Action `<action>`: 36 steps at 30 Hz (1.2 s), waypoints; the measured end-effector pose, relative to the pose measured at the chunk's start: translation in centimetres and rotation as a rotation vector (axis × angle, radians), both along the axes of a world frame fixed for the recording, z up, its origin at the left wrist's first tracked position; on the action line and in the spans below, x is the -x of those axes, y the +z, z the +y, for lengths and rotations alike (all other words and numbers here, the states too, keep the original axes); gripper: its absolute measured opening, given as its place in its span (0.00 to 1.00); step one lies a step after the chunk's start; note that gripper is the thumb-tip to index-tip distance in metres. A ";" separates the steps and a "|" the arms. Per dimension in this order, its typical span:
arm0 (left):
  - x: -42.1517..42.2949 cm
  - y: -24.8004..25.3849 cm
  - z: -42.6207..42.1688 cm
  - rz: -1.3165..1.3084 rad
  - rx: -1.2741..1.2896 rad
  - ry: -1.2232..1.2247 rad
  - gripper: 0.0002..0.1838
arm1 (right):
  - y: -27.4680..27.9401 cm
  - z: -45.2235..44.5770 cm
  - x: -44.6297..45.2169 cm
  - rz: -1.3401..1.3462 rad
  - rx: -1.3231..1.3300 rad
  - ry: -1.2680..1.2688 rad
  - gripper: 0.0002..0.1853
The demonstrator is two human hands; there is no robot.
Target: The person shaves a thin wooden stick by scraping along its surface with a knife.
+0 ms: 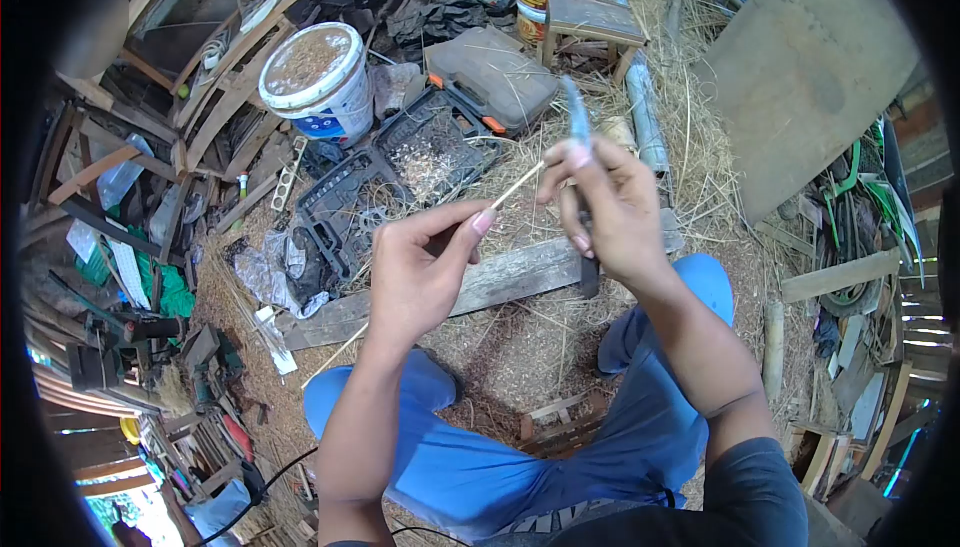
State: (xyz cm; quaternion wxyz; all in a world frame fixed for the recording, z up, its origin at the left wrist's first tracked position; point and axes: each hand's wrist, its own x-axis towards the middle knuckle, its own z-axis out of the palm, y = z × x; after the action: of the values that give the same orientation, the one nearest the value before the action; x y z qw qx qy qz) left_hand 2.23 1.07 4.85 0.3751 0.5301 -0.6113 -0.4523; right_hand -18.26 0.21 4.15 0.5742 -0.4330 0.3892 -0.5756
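My left hand (420, 262) pinches a thin pale bamboo strip (518, 185) between thumb and forefinger. One end of it points up and right toward my other hand. Another pale length shows past my left wrist near the knee; whether it is the same strip is hidden. My right hand (618, 202) is wrapped round a knife (577, 112), its blurred blade pointing up and its dark handle extending below my fingers. The blade is close to the strip's upper end; I cannot tell if they touch.
A weathered plank (500, 277) lies across the floor before my knees. Beyond it are an open black tool case (340, 192) with shavings, a white bucket (320, 87), a small wooden stool (597, 19) and straw. A large board (810, 77) leans at the right.
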 end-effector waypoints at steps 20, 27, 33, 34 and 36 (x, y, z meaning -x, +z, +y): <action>-0.2 0.1 1.0 0.146 0.059 0.070 0.07 | 1.8 2.0 -0.3 0.165 -0.156 0.341 0.11; -0.7 0.6 1.3 0.069 0.062 0.093 0.07 | 2.3 0.8 1.8 0.169 -0.124 0.093 0.12; -0.6 -0.1 0.8 0.086 0.004 0.082 0.07 | 1.1 2.0 -0.8 0.069 -0.109 0.189 0.10; -0.5 -0.2 0.8 0.086 0.002 0.080 0.07 | 1.2 1.9 -1.3 0.114 -0.086 0.156 0.10; -0.3 -0.4 0.9 0.066 0.037 0.011 0.08 | 0.5 1.6 -1.2 0.142 -0.051 0.130 0.09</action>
State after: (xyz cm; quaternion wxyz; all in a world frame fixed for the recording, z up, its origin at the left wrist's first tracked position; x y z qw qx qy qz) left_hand 2.53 1.95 4.46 0.4072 0.5113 -0.6039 -0.4561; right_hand -17.07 1.79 4.69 0.5922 -0.4825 0.4144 -0.4948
